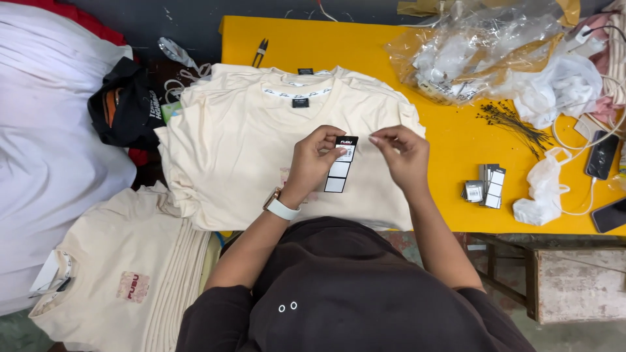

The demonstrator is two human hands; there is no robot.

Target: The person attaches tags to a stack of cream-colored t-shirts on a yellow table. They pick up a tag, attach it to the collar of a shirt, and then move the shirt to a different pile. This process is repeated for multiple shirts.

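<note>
Left hand (pixel 312 160) fingers pinch one black-and-white hang tag (pixel 340 166) above the cream T-shirt stack (pixel 248 150) on the yellow counter (pixel 450 143); right hand (pixel 404 156) fingers curl, grasping nothing visible. Clear plastic bag (pixel 469 52) holds white pieces.

Matt cream cloth shirts (pixel 261 150) lying on a smooth, painted counter (pixel 443 137); glossy paper tag (pixel 341 166); crinkled clear plastic bags (pixel 476 52) shining; rough wooden stool (pixel 574 283).

Phones (pixel 610 186) cut by right edge; tag stack (pixel 488 186) print too small; right hand (pixel 403 156) perhaps pinching something unseen.
</note>
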